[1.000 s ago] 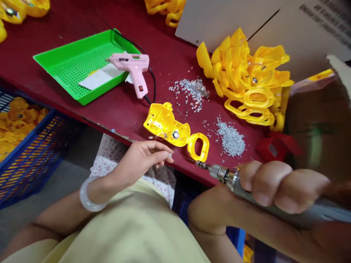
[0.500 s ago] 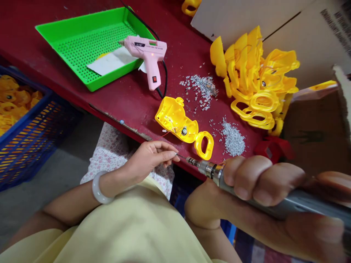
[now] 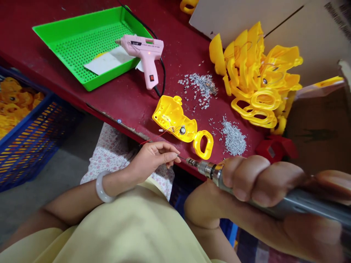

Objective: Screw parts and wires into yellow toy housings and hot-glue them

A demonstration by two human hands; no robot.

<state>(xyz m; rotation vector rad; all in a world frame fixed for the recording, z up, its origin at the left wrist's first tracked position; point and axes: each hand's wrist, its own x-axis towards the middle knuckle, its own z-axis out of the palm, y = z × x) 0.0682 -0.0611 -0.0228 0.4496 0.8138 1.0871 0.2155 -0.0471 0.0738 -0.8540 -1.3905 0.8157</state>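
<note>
**Left hand** (image 3: 155, 160): grasping. The thumb and forefinger (image 3: 170, 157) pinch a fine metal pin (image 3: 179, 156) over the near edge of the red workbench (image 3: 178, 47). The other fingers curl loosely.

**Right hand** (image 3: 255, 182): clenched around the grey barrel of a rotary tool (image 3: 298, 202). Its metal chuck (image 3: 205, 168) points left, toward the pin.

**Change:** the gap between the pin and the chuck has closed. The two now align, tip to chuck. Whether they make contact, or whether the pin is seated in the chuck, cannot be determined from this view.

**Work area:** a yellow plastic housing (image 3: 172, 120) lies open side up on the bench, just beyond the hands. A thin red wire (image 3: 155, 137) runs from it toward the left hand. Two heaps of silver granules (image 3: 233, 138) lie to its right and far side. Further right is a pile of yellow housings (image 3: 255, 76). At far left, a pink glue gun (image 3: 141, 54) rests against a green perforated tray (image 3: 90, 47). A blue crate (image 3: 30, 135) stands below the bench at left.
</note>
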